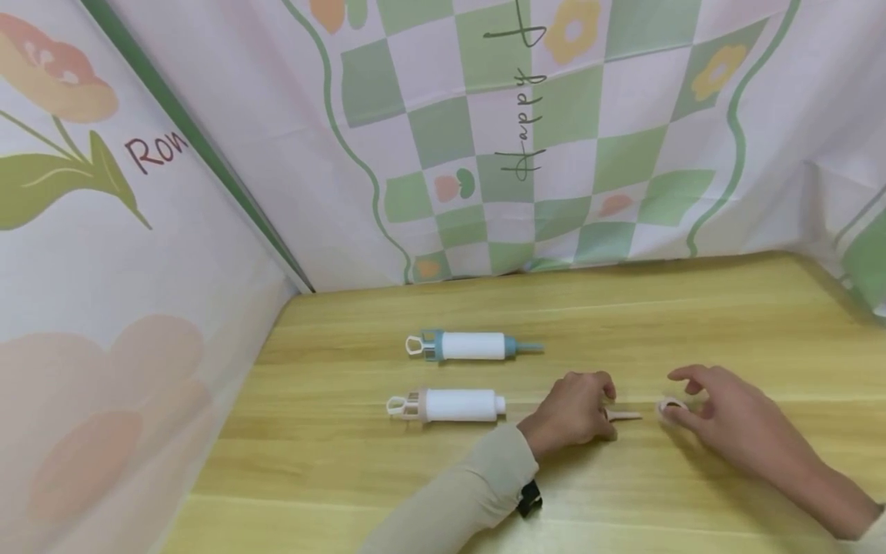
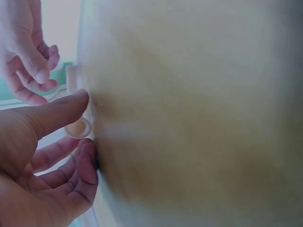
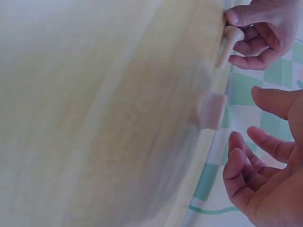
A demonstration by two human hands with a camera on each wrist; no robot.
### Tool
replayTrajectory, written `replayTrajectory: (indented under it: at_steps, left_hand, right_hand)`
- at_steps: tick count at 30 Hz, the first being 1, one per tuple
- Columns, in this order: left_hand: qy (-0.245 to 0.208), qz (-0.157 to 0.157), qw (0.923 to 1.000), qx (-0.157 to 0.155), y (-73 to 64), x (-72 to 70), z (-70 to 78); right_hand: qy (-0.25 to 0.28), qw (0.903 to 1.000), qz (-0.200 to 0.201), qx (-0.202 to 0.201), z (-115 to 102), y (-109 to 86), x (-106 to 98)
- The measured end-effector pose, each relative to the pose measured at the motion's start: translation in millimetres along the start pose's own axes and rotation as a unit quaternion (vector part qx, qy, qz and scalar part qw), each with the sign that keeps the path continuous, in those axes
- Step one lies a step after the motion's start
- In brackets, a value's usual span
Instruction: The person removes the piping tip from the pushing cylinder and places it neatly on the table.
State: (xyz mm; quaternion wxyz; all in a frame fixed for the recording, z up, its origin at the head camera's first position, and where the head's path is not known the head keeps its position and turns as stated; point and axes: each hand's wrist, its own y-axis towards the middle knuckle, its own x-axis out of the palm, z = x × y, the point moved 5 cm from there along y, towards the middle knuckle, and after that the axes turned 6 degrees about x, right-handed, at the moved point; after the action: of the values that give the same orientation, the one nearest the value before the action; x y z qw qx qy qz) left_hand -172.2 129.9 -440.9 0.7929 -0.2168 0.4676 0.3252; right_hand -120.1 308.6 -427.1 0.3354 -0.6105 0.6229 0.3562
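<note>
My left hand (image 1: 571,408) is low over the table, thumb and fingers spread around a beige tapered nozzle (image 1: 626,415). In the left wrist view, the round open end of the nozzle (image 2: 78,127) shows between thumb and fingers, with a gap around it. To the right, my right hand (image 1: 734,419) hovers with loosely bent fingers beside a pale pink ring (image 1: 661,408). The right wrist view shows that ring (image 3: 213,111) standing on the table, apart from the fingertips. The nozzle's narrow tip points right, towards the ring.
Left of my hands lies a white syringe-like tube (image 1: 460,405) with a beige collar and looped handle. Behind it is a similar tube (image 1: 474,346) with blue ends and a thin blue nozzle. Patterned cloth (image 1: 484,154) hangs at the table's back and left edges.
</note>
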Motion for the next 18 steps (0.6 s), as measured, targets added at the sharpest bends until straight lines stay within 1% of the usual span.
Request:
replayTrajectory:
  at_steps: [4, 7, 10, 13, 17, 18]
  left_hand:
    - [0.005, -0.012, 0.9999, -0.002, -0.1, -1.5, 0.6]
    - [0.01, -0.012, 0.9999, -0.004, -2.6, -4.0, -0.9]
    - [0.009, -0.011, 0.9998, -0.014, -6.3, -8.3, -3.4]
    - [-0.009, -0.009, 0.9995, -0.029, -10.3, -14.8, -6.0]
    - [-0.035, -0.006, 0.9983, -0.046, -15.6, -26.9, -10.4]
    - [-0.035, -0.005, 0.9983, -0.047, -16.9, -30.2, -12.0]
  right_hand:
    - [-0.003, 1.0, -0.001, -0.001, -3, -0.1, -3]
    - [-0.003, 1.0, 0.0, -0.001, -5, -0.5, -4]
    - [-0.003, 1.0, 0.004, -0.001, -6, -1.3, -4]
    - [-0.01, 0.9997, 0.021, 0.001, -7, -2.1, -6]
    - [-0.015, 0.9992, 0.038, 0.0, -10, -1.8, -8]
    - [-0.015, 0.9991, 0.04, -0.002, -11, -1.7, -8]
